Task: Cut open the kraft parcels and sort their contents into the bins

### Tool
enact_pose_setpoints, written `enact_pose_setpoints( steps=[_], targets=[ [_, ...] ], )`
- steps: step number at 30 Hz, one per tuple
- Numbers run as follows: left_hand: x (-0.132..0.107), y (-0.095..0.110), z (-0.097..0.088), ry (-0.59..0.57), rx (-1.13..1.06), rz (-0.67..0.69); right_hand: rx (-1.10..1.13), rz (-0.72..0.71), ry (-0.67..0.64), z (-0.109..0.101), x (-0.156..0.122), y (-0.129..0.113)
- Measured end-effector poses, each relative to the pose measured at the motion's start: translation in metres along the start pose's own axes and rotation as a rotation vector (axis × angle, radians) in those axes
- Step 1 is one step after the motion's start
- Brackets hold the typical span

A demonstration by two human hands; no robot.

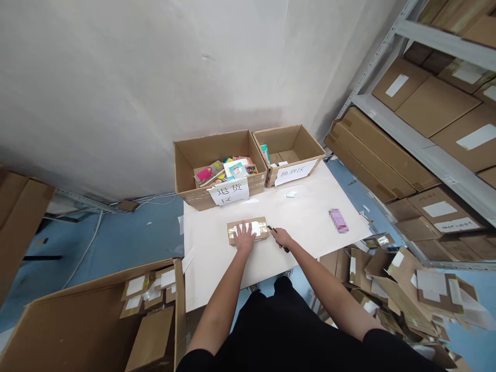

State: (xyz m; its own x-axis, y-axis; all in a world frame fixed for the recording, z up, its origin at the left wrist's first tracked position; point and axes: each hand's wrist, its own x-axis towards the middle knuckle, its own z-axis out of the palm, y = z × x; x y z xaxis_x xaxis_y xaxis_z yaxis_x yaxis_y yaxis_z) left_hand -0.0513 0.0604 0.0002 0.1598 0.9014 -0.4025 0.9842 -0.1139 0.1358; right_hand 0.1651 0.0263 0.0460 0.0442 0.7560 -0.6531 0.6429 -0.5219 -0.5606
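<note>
A small taped cardboard box (261,226) with a white label lies on the white table (217,268). My left hand (244,239) presses flat on top of it, fingers spread. Closed around a box cutter (284,248) with a black and yellow handle, my right hand (281,237) is at the box's right end. The cutter's tip points at that end; whether the blade touches the tape is too small to tell.
Behind stand two open cartons with paper signs, the left carton (197,200) holding booklets, the right carton (321,150) a few items. A blurred purple object (338,220) lies at right. A big carton (77,294) stands at lower left, flattened cardboard (406,274) at lower right, beside shelves (422,150).
</note>
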Motion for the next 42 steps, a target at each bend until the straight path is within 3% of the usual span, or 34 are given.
enact_pose_setpoints(
  steps=[5,8,10,15,19,23,26,30,33,35,39,42],
  targets=[
    [0.001,0.0,-0.014,-0.016,0.009,0.013,0.057,0.015,-0.04,0.006,-0.016,0.025],
    [0.003,-0.008,-0.027,0.002,0.013,0.054,0.226,0.06,0.124,0.022,-0.022,0.033],
    [0.003,-0.018,-0.035,0.042,0.011,0.088,0.292,0.097,0.242,0.041,-0.022,0.028],
    [-0.011,-0.043,-0.045,0.043,0.024,0.029,0.244,0.149,0.288,0.078,0.002,-0.017],
    [-0.033,-0.046,-0.047,-0.05,0.055,-0.099,0.121,0.179,0.352,0.061,0.037,-0.059],
    [-0.048,-0.037,-0.045,-0.154,0.035,-0.025,0.088,0.153,0.282,0.031,0.058,-0.083],
    [-0.044,-0.032,-0.046,-0.092,0.02,0.045,0.06,0.089,0.309,0.031,0.047,-0.071],
    [-0.022,-0.039,-0.052,-0.101,0.049,0.304,0.035,0.082,0.307,0.068,0.014,-0.026],
    [-0.009,-0.047,-0.051,-0.176,0.057,0.318,0.062,0.069,0.217,0.091,0.003,-0.002],
    [-0.009,-0.048,-0.048,-0.171,0.055,0.243,0.081,0.083,0.219,0.086,0.009,-0.002],
    [-0.022,-0.029,-0.04,-0.073,0.084,0.039,0.005,0.127,0.313,0.044,0.039,-0.024],
    [-0.031,-0.013,-0.033,0.015,0.084,0.022,0.047,0.106,0.32,0.017,0.057,-0.033]
  ],
)
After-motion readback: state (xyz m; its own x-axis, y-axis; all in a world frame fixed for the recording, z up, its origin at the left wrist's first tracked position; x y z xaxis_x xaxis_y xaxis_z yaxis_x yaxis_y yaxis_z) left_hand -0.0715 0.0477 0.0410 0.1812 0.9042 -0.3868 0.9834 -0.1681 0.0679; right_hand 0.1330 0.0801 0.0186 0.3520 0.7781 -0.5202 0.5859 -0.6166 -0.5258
